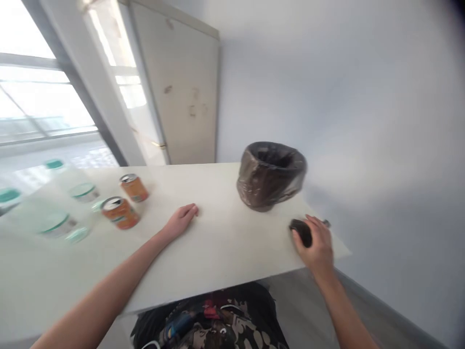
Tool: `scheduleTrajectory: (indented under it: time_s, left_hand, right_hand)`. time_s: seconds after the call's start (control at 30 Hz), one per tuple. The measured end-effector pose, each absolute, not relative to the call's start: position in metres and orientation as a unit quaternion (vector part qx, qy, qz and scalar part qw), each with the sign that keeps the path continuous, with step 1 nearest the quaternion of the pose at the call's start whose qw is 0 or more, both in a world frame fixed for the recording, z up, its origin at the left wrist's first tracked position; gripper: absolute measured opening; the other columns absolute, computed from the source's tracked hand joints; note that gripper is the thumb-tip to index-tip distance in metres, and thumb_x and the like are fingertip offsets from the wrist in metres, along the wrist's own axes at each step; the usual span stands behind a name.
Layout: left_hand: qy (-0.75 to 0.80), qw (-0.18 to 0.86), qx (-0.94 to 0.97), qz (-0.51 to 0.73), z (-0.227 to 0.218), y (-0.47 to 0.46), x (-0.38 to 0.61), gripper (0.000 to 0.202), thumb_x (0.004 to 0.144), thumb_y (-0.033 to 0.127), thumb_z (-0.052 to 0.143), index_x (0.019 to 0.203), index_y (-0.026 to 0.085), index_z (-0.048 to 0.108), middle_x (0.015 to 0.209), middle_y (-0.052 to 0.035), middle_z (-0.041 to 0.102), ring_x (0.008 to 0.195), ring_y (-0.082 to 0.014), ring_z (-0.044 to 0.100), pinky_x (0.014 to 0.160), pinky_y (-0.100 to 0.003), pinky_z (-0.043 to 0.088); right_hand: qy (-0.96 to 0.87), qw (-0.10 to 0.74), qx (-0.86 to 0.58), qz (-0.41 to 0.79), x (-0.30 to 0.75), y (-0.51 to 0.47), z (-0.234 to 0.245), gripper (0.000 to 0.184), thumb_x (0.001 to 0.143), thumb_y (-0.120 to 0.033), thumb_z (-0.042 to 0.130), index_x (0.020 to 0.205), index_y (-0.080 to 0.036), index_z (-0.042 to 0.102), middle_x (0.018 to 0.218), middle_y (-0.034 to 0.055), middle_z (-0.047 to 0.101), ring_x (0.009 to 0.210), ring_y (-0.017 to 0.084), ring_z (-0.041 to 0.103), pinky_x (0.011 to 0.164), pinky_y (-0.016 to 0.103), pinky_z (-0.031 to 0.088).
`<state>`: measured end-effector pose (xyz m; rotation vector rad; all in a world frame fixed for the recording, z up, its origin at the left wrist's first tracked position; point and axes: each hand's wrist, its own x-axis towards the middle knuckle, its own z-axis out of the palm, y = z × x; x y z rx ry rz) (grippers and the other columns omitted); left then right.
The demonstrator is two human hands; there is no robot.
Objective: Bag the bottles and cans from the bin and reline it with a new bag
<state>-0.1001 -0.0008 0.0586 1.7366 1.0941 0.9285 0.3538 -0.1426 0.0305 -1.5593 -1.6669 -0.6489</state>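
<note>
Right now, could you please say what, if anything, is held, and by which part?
The right hand holds a black object, seemingly by its sides, between thumb and fingers.

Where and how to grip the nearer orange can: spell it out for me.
The nearer orange can is probably best wrapped around mid-body, since it stands upright and its side is a plain cylinder. Come in from its right, the side where the left hand rests; clear bottles crowd its left and the farther orange can stands behind.
</note>
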Motion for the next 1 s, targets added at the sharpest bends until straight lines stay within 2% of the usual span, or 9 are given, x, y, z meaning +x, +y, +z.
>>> scheduleTrajectory:
  time_s: [0.07, 0.13, 0.2, 0.3, 0.47, 0.57, 0.77, 0.87, 1.0]
  left_hand:
    - [0.411, 0.491, 0.678, 0.361, 0.058, -0.002, -0.102, 0.058, 0.094, 0.071, 0.057, 0.065, 0.021, 0.049, 0.060, 0.0026, 0.037, 0.061, -0.0140, 0.031, 0.055, -0.027, 0.025]
    - [0.404, 0.527, 0.665, 0.341, 0.055, -0.002, -0.106, 0.066, 0.093, 0.074, 0.057, 0.056, 0.023, 0.037, 0.053, 0.0034, 0.030, 0.053, -0.0115, 0.023, 0.052, -0.028, 0.020]
    - [0.368, 0.580, 0.658, 0.308, 0.050, -0.005, -0.111, 0.074, 0.087, 0.078, 0.062, 0.050, 0.025, 0.026, 0.050, 0.0042, 0.023, 0.050, -0.0099, 0.020, 0.050, -0.030, 0.022]
    - [0.301, 0.649, 0.647, 0.264, 0.047, -0.015, -0.113, 0.081, 0.077, 0.084, 0.067, 0.047, 0.027, 0.018, 0.051, 0.0058, 0.016, 0.048, -0.0093, 0.020, 0.048, -0.032, 0.028]
    - [0.242, 0.704, 0.637, 0.199, 0.055, -0.024, -0.107, 0.079, 0.075, 0.078, 0.077, 0.044, 0.025, 0.027, 0.050, 0.0036, 0.022, 0.050, -0.0105, 0.021, 0.048, -0.034, 0.031]
    - [0.217, 0.720, 0.633, 0.183, 0.060, -0.024, -0.107, 0.078, 0.079, 0.075, 0.078, 0.043, 0.025, 0.029, 0.049, 0.0036, 0.023, 0.052, -0.0108, 0.019, 0.049, -0.034, 0.030]
    - [0.199, 0.718, 0.630, 0.219, 0.064, -0.026, -0.109, 0.079, 0.084, 0.074, 0.076, 0.044, 0.025, 0.028, 0.051, 0.0048, 0.022, 0.053, -0.0106, 0.017, 0.050, -0.034, 0.026]
    - [0.190, 0.716, 0.632, 0.227, 0.065, -0.026, -0.110, 0.079, 0.087, 0.076, 0.072, 0.045, 0.025, 0.028, 0.052, 0.0051, 0.022, 0.053, -0.0105, 0.017, 0.050, -0.034, 0.025]
    - [0.200, 0.718, 0.626, 0.228, 0.064, -0.025, -0.112, 0.078, 0.088, 0.073, 0.073, 0.048, 0.024, 0.029, 0.053, 0.0053, 0.023, 0.055, -0.0104, 0.018, 0.052, -0.034, 0.023]
  right_hand:
    - [-0.656, 0.375, -0.566, -0.330, 0.355, -0.146, 0.029, 0.026, 0.095, -0.031, 0.073, 0.117, -0.017, 0.069, 0.117, 0.0180, 0.076, 0.110, 0.035, 0.072, 0.099, 0.050, 0.057]
    - [-0.656, 0.345, -0.531, -0.411, 0.356, -0.147, 0.029, 0.011, 0.089, -0.024, 0.078, 0.094, -0.021, 0.068, 0.086, 0.0106, 0.073, 0.079, 0.029, 0.068, 0.075, 0.042, 0.053]
    - [-0.675, 0.345, -0.496, -0.424, 0.352, -0.145, 0.034, 0.026, 0.085, -0.015, 0.077, 0.075, -0.026, 0.056, 0.065, 0.0040, 0.064, 0.061, 0.024, 0.056, 0.062, 0.040, 0.042]
    - [-0.734, 0.366, -0.439, -0.367, 0.324, -0.133, 0.052, 0.039, 0.084, -0.007, 0.072, 0.066, -0.028, 0.044, 0.055, 0.0012, 0.056, 0.054, 0.021, 0.049, 0.058, 0.040, 0.034]
    - [-0.838, 0.406, -0.324, -0.167, 0.231, -0.099, 0.078, 0.043, 0.090, -0.006, 0.067, 0.063, -0.025, 0.039, 0.057, -0.0036, 0.042, 0.058, 0.016, 0.039, 0.064, 0.035, 0.038]
    - [-0.898, 0.373, -0.229, -0.054, 0.172, -0.086, 0.077, 0.041, 0.095, -0.008, 0.066, 0.064, -0.023, 0.043, 0.062, -0.0021, 0.042, 0.064, 0.017, 0.040, 0.066, 0.035, 0.038]
    - [-0.946, 0.303, -0.074, 0.088, 0.092, -0.094, 0.053, 0.038, 0.098, -0.008, 0.058, 0.065, -0.023, 0.048, 0.064, 0.0007, 0.049, 0.069, 0.019, 0.044, 0.066, 0.036, 0.035]
    - [-0.937, 0.262, -0.026, 0.229, 0.065, -0.107, 0.046, 0.041, 0.098, -0.011, 0.056, 0.063, -0.023, 0.038, 0.062, -0.0005, 0.047, 0.064, 0.017, 0.042, 0.061, 0.036, 0.030]
    - [-0.848, 0.150, -0.019, 0.508, 0.046, -0.118, 0.053, 0.052, 0.098, -0.019, 0.057, 0.060, -0.022, 0.021, 0.054, -0.0047, 0.030, 0.051, 0.012, 0.030, 0.055, 0.034, 0.024]
